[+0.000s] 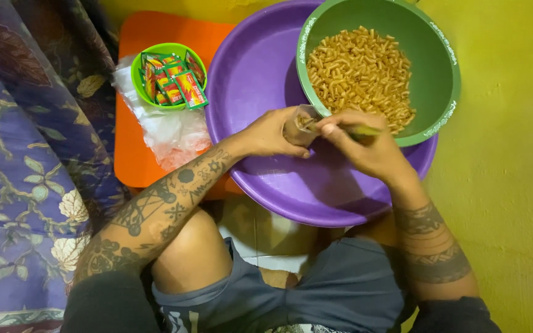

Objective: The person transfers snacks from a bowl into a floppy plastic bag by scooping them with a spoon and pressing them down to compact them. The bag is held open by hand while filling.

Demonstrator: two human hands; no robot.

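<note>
The fingers (279, 132) of the left hand (269, 132) are wrapped around a small clear plastic bag (298, 125), clamped on its side and holding its mouth upward. The fingers (334, 126) of the right hand (365, 148) are pinched together on a slim yellow-green utensil (365, 131), whose tip sits at the mouth of the bag; its exact type cannot be told.

Position: both hands meet over the purple basin (260, 74), just beside the near rim of the green bowl (442, 80). The green bowl rests inside the basin at its far right and holds short brown macaroni-shaped snack pieces (359, 71). The bag touches or nearly touches the bowl's rim; which cannot be told.

Clearance: the left and near parts of the basin floor are bare, giving open room beneath the hands. To the right, the yellow-green floor (513, 185) lies open beyond the basin edge.

Left side: an orange board (155, 31) touches or slips under the basin's left edge. On it stand a small bright green bowl (169, 48) filled with red-and-green sachets (183, 83), and a heap of clear plastic bags (171, 132). A purple floral cloth (20, 154) borders the board's left edge.
</note>
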